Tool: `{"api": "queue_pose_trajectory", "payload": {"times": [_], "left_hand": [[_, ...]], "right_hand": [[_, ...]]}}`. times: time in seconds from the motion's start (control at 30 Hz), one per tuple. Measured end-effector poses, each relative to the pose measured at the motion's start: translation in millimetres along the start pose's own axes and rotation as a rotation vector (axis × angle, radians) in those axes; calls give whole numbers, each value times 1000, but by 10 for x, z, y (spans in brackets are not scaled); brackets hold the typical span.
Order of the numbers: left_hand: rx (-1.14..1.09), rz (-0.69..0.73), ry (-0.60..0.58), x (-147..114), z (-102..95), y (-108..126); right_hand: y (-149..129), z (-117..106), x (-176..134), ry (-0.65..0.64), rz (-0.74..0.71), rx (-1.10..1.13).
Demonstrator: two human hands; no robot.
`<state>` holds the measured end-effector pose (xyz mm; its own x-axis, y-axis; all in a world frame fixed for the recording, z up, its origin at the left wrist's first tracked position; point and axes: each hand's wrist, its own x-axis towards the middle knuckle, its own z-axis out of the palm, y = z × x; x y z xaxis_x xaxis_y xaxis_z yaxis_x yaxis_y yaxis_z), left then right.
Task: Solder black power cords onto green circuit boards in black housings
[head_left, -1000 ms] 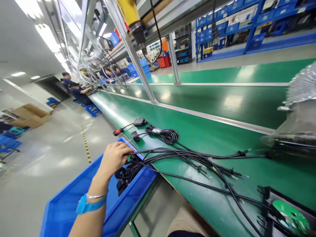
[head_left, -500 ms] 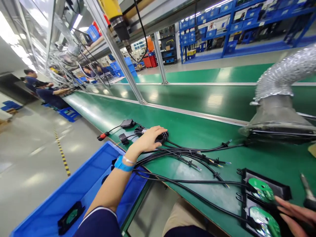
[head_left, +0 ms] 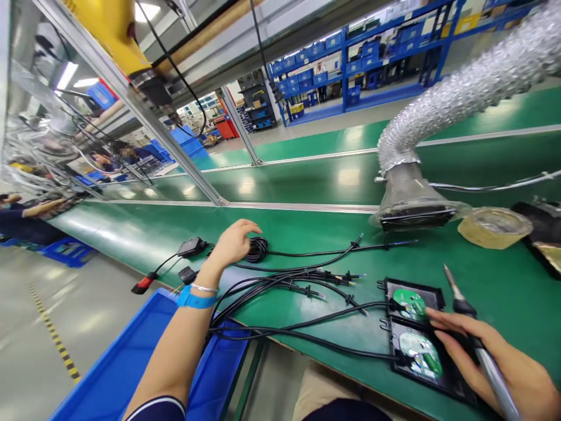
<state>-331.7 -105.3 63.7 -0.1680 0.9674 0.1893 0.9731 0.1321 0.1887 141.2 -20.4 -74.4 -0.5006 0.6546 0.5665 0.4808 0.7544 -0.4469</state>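
My left hand [head_left: 232, 242], with a blue wristband, is raised at the left of a coiled black cable [head_left: 256, 249]. Its fingers are loosely bent and apart, with nothing visible in them. At the lower right, my right hand [head_left: 495, 356] has a soldering iron [head_left: 465, 307] lying across it, tip pointing away. Finger and thumb of this hand also reach to two black housings [head_left: 421, 285] lying side by side. Each holds a green round circuit board [head_left: 409, 303] with a black cable [head_left: 324, 345] leading left. Part of the right-hand grip is hidden.
Several black cables with bare ends [head_left: 307, 280] cross the green bench [head_left: 298, 231]. A black box [head_left: 191, 247] with a red-tipped lead lies left. A blue bin [head_left: 131, 351] stands below the edge. An extraction hood [head_left: 412, 204] and tape roll [head_left: 495, 227] are at right.
My left hand has lifted off the coiled cable and moved to its left. The view has swung right, showing more of my right hand, the soldering iron and the tape roll.
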Motion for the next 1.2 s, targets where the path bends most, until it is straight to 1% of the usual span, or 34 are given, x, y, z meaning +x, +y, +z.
{"api": "queue_pose_trajectory", "payload": {"times": [0.1, 0.2, 0.27, 0.33, 0.4, 0.47, 0.57, 0.63, 0.67, 0.7, 0.73, 0.77, 0.83, 0.87, 0.93, 1.0, 1.1, 1.2], "left_hand": [[-82, 150, -138, 318, 469, 568], [-136, 264, -249, 635, 939, 1105], [-161, 311, -291, 791, 1151, 1366], [-167, 337, -307, 875, 1255, 1542], [-146, 336, -282, 883, 1242, 1644], [-110, 305, -202, 827, 1103, 1684], [-80, 235, -15, 663, 705, 1668], [-98, 203, 108, 511, 429, 1650], [-136, 189, 232, 424, 331, 1655], [-157, 252, 260, 336, 274, 1676], [-165, 353, 232, 253, 263, 1713], [-157, 456, 188, 183, 296, 1767], [-99, 609, 83, 96, 459, 1905], [-59, 643, 42, 79, 562, 1978], [11, 649, 3, 76, 740, 2112], [52, 649, 1, 82, 826, 2224], [36, 698, -14, 93, 791, 2369], [-76, 679, -139, 156, 689, 2484]], "right_hand": [[-34, -42, 27, -28, -91, 26], [-70, -54, 39, 5, -85, 55], [-93, -52, 47, 8, -66, 79], [-119, -47, 56, 7, -39, 91], [-147, -39, 64, 25, -11, 106], [-171, -36, 69, 43, 22, 137], [-196, -66, 85, 55, 68, 199], [-219, -119, 113, 83, 139, 244], [-239, -152, 136, 119, 197, 296], [-268, -186, 165, 158, 261, 381], [-305, -217, 200, 192, 317, 498], [-349, -244, 239, 216, 353, 626], [-448, -275, 321, 230, 363, 821], [-495, -279, 360, 230, 360, 858], [-566, -272, 425, 249, 376, 831], [-598, -266, 471, 278, 395, 778], [-594, -296, 511, 341, 367, 743], [-587, -366, 524, 396, 344, 696]]}}
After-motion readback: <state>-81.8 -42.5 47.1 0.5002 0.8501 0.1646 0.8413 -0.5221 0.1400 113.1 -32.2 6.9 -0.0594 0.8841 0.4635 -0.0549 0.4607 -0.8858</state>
